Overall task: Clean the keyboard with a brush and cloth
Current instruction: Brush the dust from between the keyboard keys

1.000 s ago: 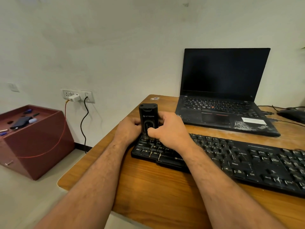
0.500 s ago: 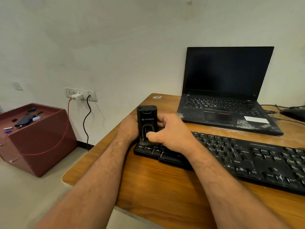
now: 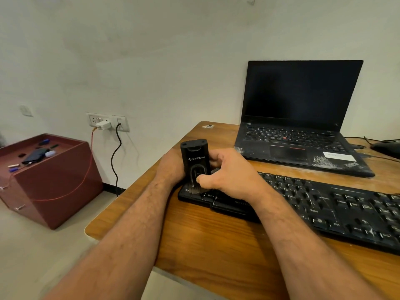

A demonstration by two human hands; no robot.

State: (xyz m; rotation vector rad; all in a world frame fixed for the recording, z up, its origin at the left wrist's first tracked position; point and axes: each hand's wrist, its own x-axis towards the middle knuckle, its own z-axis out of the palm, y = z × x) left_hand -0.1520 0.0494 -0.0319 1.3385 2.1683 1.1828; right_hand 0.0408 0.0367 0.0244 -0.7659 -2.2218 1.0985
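Note:
A black keyboard (image 3: 324, 204) lies across the wooden table (image 3: 216, 241). Over its left end stands a black brush tool (image 3: 194, 156) with white lettering, upright, its grey bristles down on the keys. My right hand (image 3: 229, 172) grips the tool, with the thumb on the slider on its front face. My left hand (image 3: 172, 165) holds the tool from the left and behind; its fingers are hidden by the tool. No cloth shows in the head view.
An open black laptop (image 3: 298, 118) with a dark screen stands behind the keyboard. A black mouse (image 3: 387, 147) and cables lie at the far right. Left of the table are a red-brown box (image 3: 54, 187) with small items, wall sockets (image 3: 108, 122) and hanging cords.
Both hands keep their hold on the brush tool at the keyboard's left end. Grey bristles now show below the tool. The camera has shifted slightly.

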